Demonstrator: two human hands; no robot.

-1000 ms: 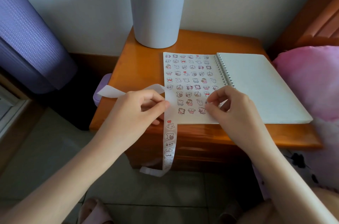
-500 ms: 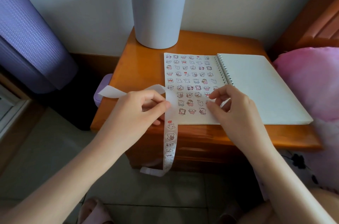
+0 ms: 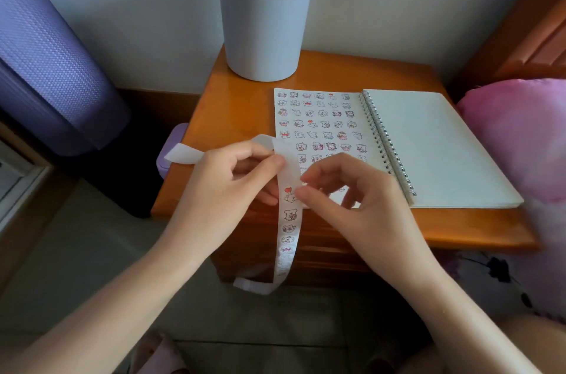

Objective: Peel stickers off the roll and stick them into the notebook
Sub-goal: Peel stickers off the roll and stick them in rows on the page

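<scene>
The grey bin (image 3: 263, 27) stands at upper centre on the nightstand (image 3: 235, 104); its bottom is out of sight. Right of centre the notebook (image 3: 428, 143) lies open, its left page covered in stickers. The left hand (image 3: 223, 189) pinches the sticker strip (image 3: 289, 229), which hangs over the table's front edge. The hands hide the page's lower rows. The right hand (image 3: 361, 205), earlier pressing on the page, now pinches the strip beside the heart sticker (image 3: 289, 194).

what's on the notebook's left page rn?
Rows of small cartoon stickers fill the left page. Its bottom rows are covered by the right hand and the sticker strip that the left hand holds, so those can't be read.
</scene>
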